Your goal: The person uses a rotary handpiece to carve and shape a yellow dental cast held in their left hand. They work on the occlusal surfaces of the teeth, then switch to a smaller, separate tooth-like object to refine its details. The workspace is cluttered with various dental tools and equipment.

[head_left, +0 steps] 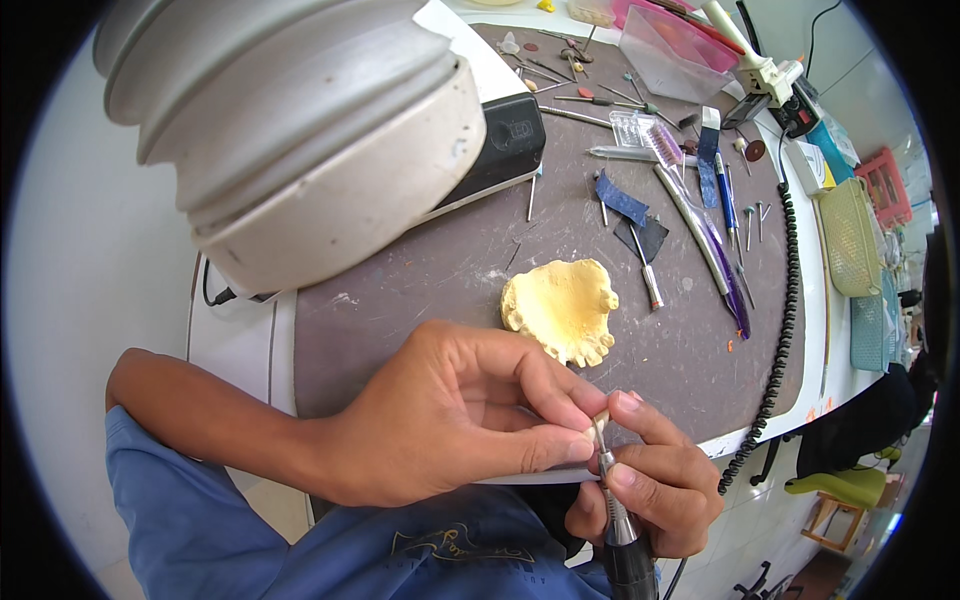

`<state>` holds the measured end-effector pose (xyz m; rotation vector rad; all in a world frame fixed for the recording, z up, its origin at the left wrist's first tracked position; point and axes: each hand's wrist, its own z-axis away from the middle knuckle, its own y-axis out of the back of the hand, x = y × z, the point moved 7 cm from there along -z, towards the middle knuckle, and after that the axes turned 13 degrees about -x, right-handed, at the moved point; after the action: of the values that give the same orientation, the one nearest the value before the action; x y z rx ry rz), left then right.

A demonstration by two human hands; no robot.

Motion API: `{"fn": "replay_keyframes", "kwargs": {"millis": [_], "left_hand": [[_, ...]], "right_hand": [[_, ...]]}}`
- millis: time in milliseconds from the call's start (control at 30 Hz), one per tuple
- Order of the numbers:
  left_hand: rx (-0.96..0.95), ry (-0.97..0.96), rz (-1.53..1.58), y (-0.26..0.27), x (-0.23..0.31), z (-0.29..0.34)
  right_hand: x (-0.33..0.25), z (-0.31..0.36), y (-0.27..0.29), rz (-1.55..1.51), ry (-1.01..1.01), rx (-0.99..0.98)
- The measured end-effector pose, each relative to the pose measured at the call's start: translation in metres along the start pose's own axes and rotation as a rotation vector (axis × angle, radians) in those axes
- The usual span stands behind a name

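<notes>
Between the thumb and fingertips of my left hand (pixel 430 425) is a small, pale, tooth-coloured piece (pixel 597 424), mostly hidden by the fingers. My right hand (pixel 668 485) is wrapped round a rotary handpiece (pixel 624 535) with a metal nose and a black body. The handpiece points up and its thin bur meets the pale piece or lies right beside it; I cannot tell which. Both hands come together at the bench's near edge. Just beyond them a yellow plaster dental cast (pixel 560 300) rests on the brown mat (pixel 430 290), its row of teeth along the near right side.
A large grey ribbed hose (pixel 300 130) with a wide mouth looms at the upper left, by a black box (pixel 515 140). Burs, blue abrasive strips (pixel 622 200) and a toothbrush (pixel 690 215) lie beyond the cast. A coiled black cord (pixel 788 300) runs down the right, near baskets (pixel 850 235).
</notes>
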<state>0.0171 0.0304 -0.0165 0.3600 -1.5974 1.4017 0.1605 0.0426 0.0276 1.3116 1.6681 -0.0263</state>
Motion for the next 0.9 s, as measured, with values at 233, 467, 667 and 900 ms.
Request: {"fn": "replay_keyframes", "kwargs": {"millis": [233,467,667,900], "left_hand": [[0.007,-0.014,-0.009,0.0021,-0.0001,-0.0008],[0.022,0.005,-0.04,0.0017,0.0007,-0.0002],[0.004,-0.024,-0.047,0.0023,0.0004,-0.0007],[0.004,-0.022,-0.051,0.0032,-0.0004,0.0001]], "right_hand": [[0.0045,0.0029,0.001,-0.06,-0.011,-0.012],[0.0026,-0.0009,-0.0001,0.008,-0.022,-0.048],[0.0038,-0.0001,0.0006,-0.021,-0.031,-0.052],[0.0033,-0.0011,-0.0036,0.007,-0.004,-0.081]]}}
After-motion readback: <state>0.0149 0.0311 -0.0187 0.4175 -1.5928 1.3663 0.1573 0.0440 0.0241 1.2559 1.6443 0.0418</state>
